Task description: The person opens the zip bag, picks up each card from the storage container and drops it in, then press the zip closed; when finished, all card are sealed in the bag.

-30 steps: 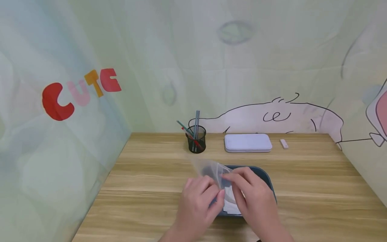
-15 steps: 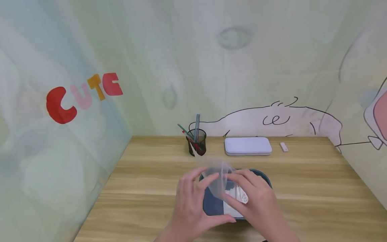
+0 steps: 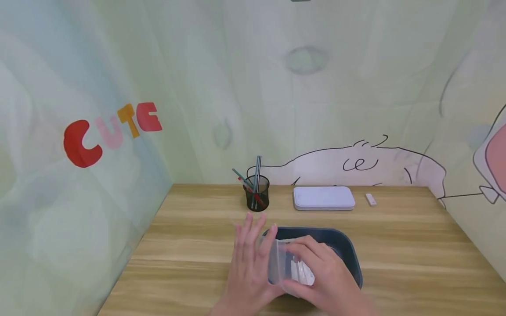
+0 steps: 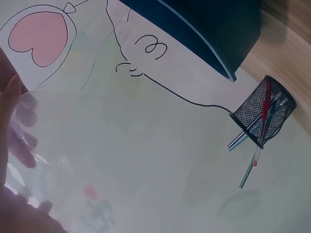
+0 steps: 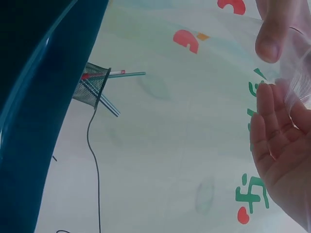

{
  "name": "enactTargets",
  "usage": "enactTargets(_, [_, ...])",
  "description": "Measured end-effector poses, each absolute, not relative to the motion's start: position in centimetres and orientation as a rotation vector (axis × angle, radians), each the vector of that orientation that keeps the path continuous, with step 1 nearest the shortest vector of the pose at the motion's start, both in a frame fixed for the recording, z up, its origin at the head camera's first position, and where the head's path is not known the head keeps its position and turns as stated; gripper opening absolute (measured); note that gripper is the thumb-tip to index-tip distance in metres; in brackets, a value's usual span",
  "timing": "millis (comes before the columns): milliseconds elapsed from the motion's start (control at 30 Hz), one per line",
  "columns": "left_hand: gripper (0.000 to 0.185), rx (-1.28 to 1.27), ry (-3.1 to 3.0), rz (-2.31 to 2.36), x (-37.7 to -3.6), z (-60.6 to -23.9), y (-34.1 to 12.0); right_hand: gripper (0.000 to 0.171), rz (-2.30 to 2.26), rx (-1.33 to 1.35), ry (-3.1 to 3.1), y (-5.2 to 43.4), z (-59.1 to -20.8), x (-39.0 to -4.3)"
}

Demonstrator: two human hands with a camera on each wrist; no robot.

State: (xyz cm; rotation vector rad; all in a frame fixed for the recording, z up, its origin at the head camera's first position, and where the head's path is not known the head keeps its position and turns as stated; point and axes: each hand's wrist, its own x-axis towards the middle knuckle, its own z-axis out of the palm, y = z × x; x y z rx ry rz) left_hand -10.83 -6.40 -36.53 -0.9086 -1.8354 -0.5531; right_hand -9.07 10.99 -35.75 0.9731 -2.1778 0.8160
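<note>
A clear plastic bag (image 3: 281, 261) is held between both hands over a dark blue bin (image 3: 349, 250). My right hand (image 3: 330, 274) pinches the bag's edge, with fingertips at the upper side and thumb at the lower side. On the left, my left hand (image 3: 249, 263) lies along the bag with its fingers straight and spread upward; the right wrist view shows the palm of that left hand (image 5: 286, 150) facing the bag. White printed pieces (image 3: 303, 272) show through and beside the plastic, partly covered by the right hand.
Behind the bin stands a black mesh pen cup (image 3: 258, 197) with pens and pencils. A white flat case (image 3: 324, 198) lies to its right, then a small white eraser-like block (image 3: 370, 199). A printed curtain (image 3: 197, 109) closes off the table's back.
My left hand has let go of its grip and straightened its fingers along the bag. The right hand still pinches it, and the bag has come down lower over the bin.
</note>
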Motion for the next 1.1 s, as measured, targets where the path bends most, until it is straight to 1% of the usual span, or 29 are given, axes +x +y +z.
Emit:
enactTargets(133, [0.070,-0.910,-1.796,-0.569,-10.9,-36.4,-6.5,0.043,0.893,0.968,-2.215,11.1,-36.0,-8.8])
enactTargets(200, [0.068,-0.910,-1.792,-0.578,-11.0,-36.2,-6.8,0.036,0.952,0.920,-2.238,11.3,-36.0,-8.8])
enactTargets(267, [0.072,-0.903,-1.803,-0.587,-11.1,-36.2,-7.2,0.031,1.017,0.843,-2.246,11.8,-36.1,-8.9])
enactTargets(367, [0.085,-0.894,-1.844,-0.596,-11.2,-36.0,-7.9,0.026,1.045,0.681,-2.265,12.8,-36.6,-9.6])
enactTargets(433, [0.091,-0.879,-1.861,-0.600,-11.4,-35.9,-8.5,0.024,0.971,0.552,-2.320,13.6,-37.2,-10.4])
enactTargets(533, [0.094,-0.848,-1.879,-0.593,-11.7,-35.9,-9.3,0.023,0.803,0.379,-2.484,14.8,-38.6,-11.7])
enactTargets(633, [0.097,-0.804,-1.894,-0.575,-12.2,-36.3,-10.0,0.029,0.610,0.274,-2.758,15.6,-40.1,-12.6])
enactTargets(800, [0.101,-0.743,-1.957,-0.567,-12.8,-37.2,-11.2,0.047,0.495,0.281,-3.099,16.3,-42.9,-13.5])
enactTargets(967, [0.101,-0.723,-2.068,-0.585,-13.3,-37.9,-12.1,0.060,0.551,0.268,-3.150,16.5,-45.2,-14.2])
enactTargets(1100, [0.096,-0.725,-2.142,-0.584,-13.5,-38.5,-12.5,0.067,0.549,0.235,-3.157,16.5,-46.2,-14.7])
